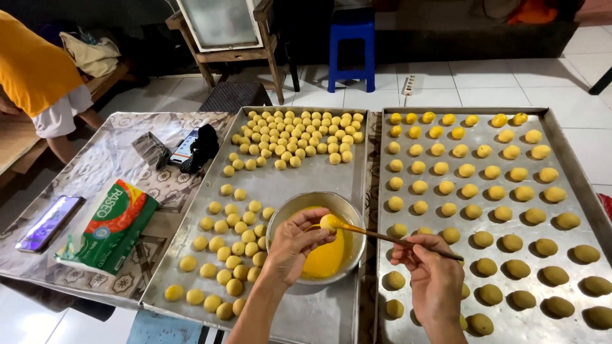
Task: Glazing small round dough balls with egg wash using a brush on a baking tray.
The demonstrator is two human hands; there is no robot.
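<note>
Left hand [294,241] pinches one small pale-yellow dough ball [327,221] in its fingertips, held right over the round steel bowl of orange-yellow egg wash [317,236] at lower centre, likely so drips fall back in. Right hand [433,271] grips a thin wooden-handled brush [389,237] pencil-style, fingers closed on the shaft, bristle tip touching the ball.

The bowl sits on the left flat steel baking tray [306,312], hard against the seam with the right flat steel baking tray [577,185], which would keep reach short both ways.

Left tray: matte, pale, unglazed balls, a dense cluster at upper centre and a loose pile at lower left. Right tray: balls spaced in even rows, glossier and deeper yellow; gaps presumably for baking. Both trays are dull brushed metal with shallow rims.

Left of frame, on a patterned tablecloth [108,159]: a green soft-pack of tissues [115,226], a dark slab phone [50,223], and a second phone beside a black object [203,148].
</note>
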